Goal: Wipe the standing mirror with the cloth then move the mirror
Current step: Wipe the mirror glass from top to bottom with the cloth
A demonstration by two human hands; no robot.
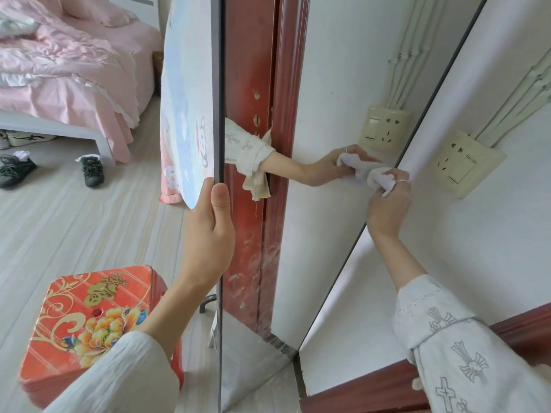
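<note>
Nearby, low on the left, a red stool [98, 320] with a gold and floral printed top stands on the pale plank floor [74, 228], just beside the mirror's left edge and under the left forearm. Farther back on the left: a bed [59, 70] heaped with pink bedding, and a pair of dark shoes [53, 171] on the floor in front of it. A patterned curtain or cloth panel [185, 114] hangs behind the mirror's left edge. A wall socket plate [465, 165] sits on the white wall to the right of the mirror, with white cable conduits running up from it; its reflection shows in the glass. No open containers in view. The standing mirror [313, 248] is upright, thin dark frame, filling the centre; it reflects a red door frame, white wall, and the person's arm. Left hand [208, 234] grips the mirror's left frame edge, thumb on the front face, fingers wrapped behind. Right hand [387, 201], ring on one finger, holds a bunched white cloth [372, 174] pressed against the glass near the right frame edge, at about mid-height. Both sleeves are pale, the right one printed with small cross motifs.
</note>
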